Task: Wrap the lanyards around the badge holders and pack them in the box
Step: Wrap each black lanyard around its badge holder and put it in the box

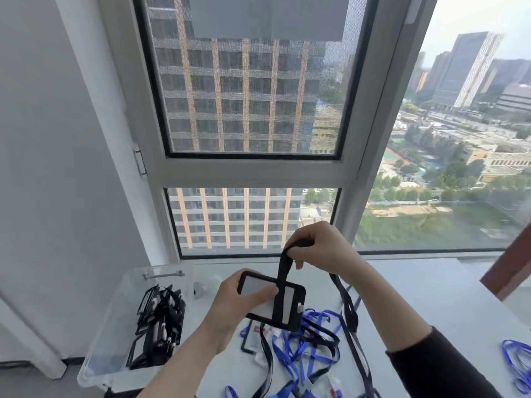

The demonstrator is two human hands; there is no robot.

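Note:
My left hand (234,307) grips a black-framed badge holder (290,300) above the white table, thumb pressed on its clear face. A black lanyard (283,271) crosses the holder's middle and rises to my right hand (319,248), which pinches the strap above the holder. The rest of that strap hangs down to the right, past my right forearm, onto the table. A clear plastic box (115,326) at the left holds several wrapped black badge holders (161,326).
A tangle of blue and black lanyards (301,349) with more badge holders lies on the white table (431,297) under my hands. Another blue lanyard (517,360) sits at the right edge. A window and grey wall stand behind the table.

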